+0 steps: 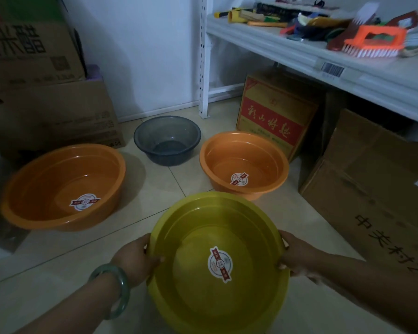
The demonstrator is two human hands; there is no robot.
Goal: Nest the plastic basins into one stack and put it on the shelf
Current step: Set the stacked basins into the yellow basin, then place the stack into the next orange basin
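Observation:
A yellow basin (198,227) with a round sticker inside is held over the tiled floor, tilted toward me. My left hand (135,257) grips its left rim and my right hand (297,255) grips its right rim. A large orange basin (46,189) rests on the floor to the left. A smaller orange basin (251,153) sits beyond the yellow one, to the right. A dark grey translucent basin (167,138) stands farthest back, near the wall. The white shelf (299,54) runs along the upper right.
The shelf board carries brushes, including an orange scrubbing brush (374,42), and other tools. Under it stand a red-and-yellow carton (273,116) and brown cardboard boxes (372,189). Stacked cartons (46,92) fill the left side. A white shelf post (203,68) stands by the wall.

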